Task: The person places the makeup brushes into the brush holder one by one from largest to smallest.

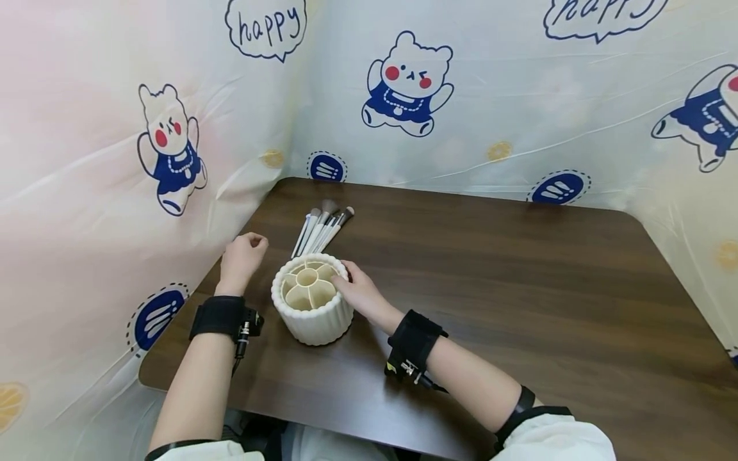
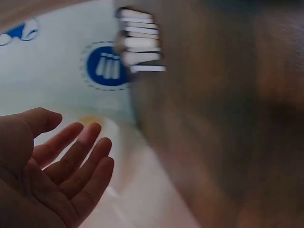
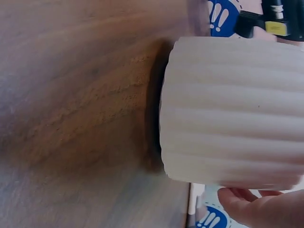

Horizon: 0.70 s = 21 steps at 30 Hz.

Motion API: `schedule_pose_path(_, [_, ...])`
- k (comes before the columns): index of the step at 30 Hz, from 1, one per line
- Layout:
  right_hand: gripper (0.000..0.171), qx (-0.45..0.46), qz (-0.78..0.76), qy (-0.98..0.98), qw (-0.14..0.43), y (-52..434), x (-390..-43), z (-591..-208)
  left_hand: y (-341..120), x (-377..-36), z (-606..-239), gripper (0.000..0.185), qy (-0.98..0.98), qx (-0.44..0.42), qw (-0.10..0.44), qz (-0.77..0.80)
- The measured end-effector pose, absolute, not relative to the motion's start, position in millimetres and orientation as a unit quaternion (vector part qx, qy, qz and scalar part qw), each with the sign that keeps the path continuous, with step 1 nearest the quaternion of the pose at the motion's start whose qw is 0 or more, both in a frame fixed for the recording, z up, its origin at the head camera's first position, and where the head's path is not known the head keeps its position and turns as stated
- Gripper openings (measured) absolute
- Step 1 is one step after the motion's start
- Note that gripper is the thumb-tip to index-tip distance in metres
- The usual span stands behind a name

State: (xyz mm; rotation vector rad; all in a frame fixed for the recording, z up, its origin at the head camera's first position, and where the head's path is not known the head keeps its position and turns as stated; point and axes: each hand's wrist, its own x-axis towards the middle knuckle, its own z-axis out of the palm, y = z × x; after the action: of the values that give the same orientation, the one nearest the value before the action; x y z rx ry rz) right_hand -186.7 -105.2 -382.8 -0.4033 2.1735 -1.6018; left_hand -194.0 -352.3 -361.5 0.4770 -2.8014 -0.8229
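Observation:
A white, ribbed round brush holder with a scalloped rim stands on the table left of its middle. Its cream insert splits into several compartments around a central ring, with no brushes in them. My right hand grips the holder's right rim, thumb over the edge and fingers along the outside wall. In the right wrist view the ribbed wall fills much of the picture, with fingers against its lower side. Left of the holder, my left hand holds nothing; its fingers are loosely bent in the left wrist view.
Several makeup brushes with pale handles lie bundled just behind the holder, bristles pointing away. The dark wooden table extends far to the right. A printed curtain hangs along the table's back and left edges.

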Motion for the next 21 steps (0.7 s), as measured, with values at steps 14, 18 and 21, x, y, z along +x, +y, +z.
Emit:
schedule_pose_path(14, [0.048,-0.111,-0.595,0.773,0.190,-116.1,-185.5,-385.4,-352.6,-230.3,-389.8,0.037,-0.939,0.135,0.083,-0.304])
schedule_pose_path(18, [0.047,-0.101,-0.594,0.777,0.182,-116.9,-184.5,-386.0,-349.3,-242.4,-394.4,0.036,-0.937,0.125,0.086,-0.314])
schedule_pose_path(21, [0.047,-0.100,-0.591,0.780,0.178,-114.4,-185.8,-386.1,-345.0,-252.2,-398.9,0.035,-0.936,0.117,0.084,-0.320])
